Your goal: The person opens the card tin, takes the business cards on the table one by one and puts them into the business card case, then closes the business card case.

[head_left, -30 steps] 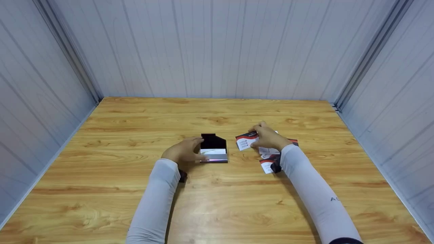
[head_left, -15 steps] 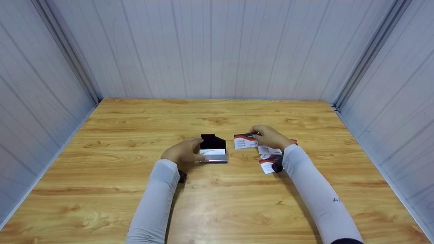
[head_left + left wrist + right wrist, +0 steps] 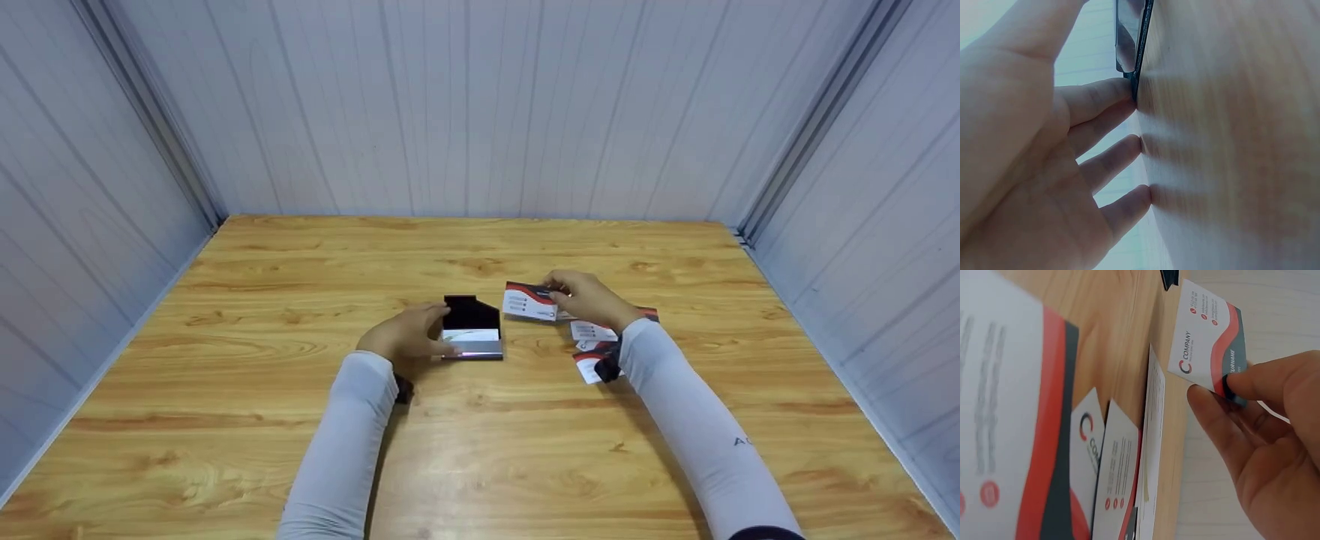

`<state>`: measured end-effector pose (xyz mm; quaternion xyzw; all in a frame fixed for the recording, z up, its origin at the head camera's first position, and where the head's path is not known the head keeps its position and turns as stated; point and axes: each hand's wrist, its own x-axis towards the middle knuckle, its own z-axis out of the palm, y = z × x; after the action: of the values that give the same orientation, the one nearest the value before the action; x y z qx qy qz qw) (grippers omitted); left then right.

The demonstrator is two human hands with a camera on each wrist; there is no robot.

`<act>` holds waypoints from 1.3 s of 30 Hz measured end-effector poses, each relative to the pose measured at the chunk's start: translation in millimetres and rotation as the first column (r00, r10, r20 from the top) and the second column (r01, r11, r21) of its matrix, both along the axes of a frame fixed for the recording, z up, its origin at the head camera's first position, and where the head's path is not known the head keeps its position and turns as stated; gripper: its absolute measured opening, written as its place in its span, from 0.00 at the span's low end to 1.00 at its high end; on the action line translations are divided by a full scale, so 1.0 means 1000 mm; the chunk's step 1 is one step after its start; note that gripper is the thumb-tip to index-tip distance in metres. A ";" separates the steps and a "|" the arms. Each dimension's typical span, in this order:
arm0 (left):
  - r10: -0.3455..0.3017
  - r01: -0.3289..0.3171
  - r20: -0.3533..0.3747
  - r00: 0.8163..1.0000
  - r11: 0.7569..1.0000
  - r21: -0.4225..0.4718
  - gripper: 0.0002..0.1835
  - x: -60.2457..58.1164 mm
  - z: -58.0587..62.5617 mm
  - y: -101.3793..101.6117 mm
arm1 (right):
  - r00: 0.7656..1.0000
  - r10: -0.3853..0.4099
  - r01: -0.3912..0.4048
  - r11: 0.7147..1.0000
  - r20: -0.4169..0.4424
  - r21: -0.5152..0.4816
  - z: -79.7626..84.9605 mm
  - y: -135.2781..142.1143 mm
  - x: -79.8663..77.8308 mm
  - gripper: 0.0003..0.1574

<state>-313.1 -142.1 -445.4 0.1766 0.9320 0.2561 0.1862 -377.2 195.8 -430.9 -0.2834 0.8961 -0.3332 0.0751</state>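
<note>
A black business card case [image 3: 471, 311] stands unfolded on the table, with a silvery front and a pale card showing inside. My left hand [image 3: 405, 332] is at its left side, the thumb on the front part. In the left wrist view, extended fingers [image 3: 1117, 160] reach down to the case's edge and the tabletop. My right hand [image 3: 592, 300] pinches a business card [image 3: 529, 301] between thumb and fingers, raised off the table beside the case. White, red and dark printing shows on this card [image 3: 1207, 340] in the right wrist view.
Several more business cards [image 3: 589, 330] lie loosely overlapped under the right wrist, partly hidden by it. The wood-grain table [image 3: 480, 457] is bounded by a white panelled back wall [image 3: 465, 112] and side walls.
The right hand has shifted a little left and lifted its card toward the case, levelling and then tilting it. The left hand and the case have stayed in place.
</note>
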 end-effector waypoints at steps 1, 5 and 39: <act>0.000 0.000 -0.001 1.000 1.000 -0.002 0.49 0.000 0.000 0.000 | 1.000 0.003 -0.003 1.000 -0.006 -0.007 0.000 -0.002 0.000 0.17; 0.003 -0.003 -0.002 1.000 1.000 -0.004 0.50 0.000 0.000 0.001 | 1.000 0.007 -0.007 0.999 -0.012 -0.033 0.000 -0.012 0.001 0.17; -0.017 0.019 -0.066 0.998 1.000 0.024 0.44 -0.005 -0.003 0.006 | 0.990 0.125 -0.131 0.987 -0.067 -0.096 -0.008 -0.085 0.020 0.12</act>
<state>-318.1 -136.4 -448.0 0.1955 0.9327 0.2600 0.1557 -357.5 110.9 -438.8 -0.3537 0.8602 -0.3634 0.0547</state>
